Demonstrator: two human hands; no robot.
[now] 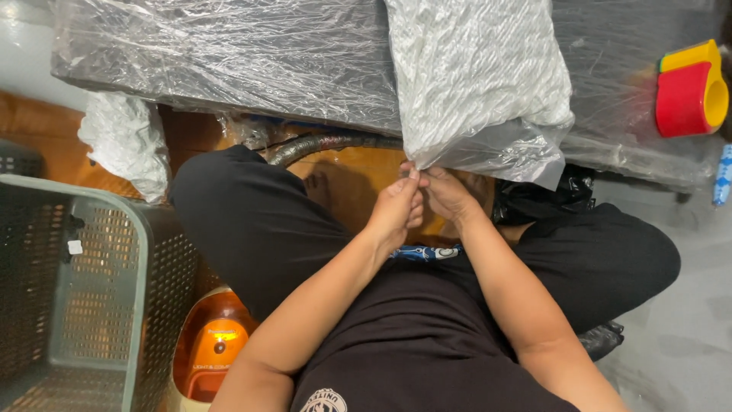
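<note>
A clear plastic bag (480, 76) stuffed with white cord-like material lies on a low table wrapped in plastic film (229, 53), its open end hanging over the near edge. My left hand (396, 207) and my right hand (446, 194) meet at that hanging corner, fingers pinched on the bag's edge. I sit cross-legged in dark trousers, my knees on either side of the hands.
A grey perforated basket (91, 282) stands at the left. An orange and cream appliance (210, 343) sits beside my left knee. A red and yellow tape dispenser (690, 91) rests on the table at right. Another white bundle (126, 141) hangs under the table's left side.
</note>
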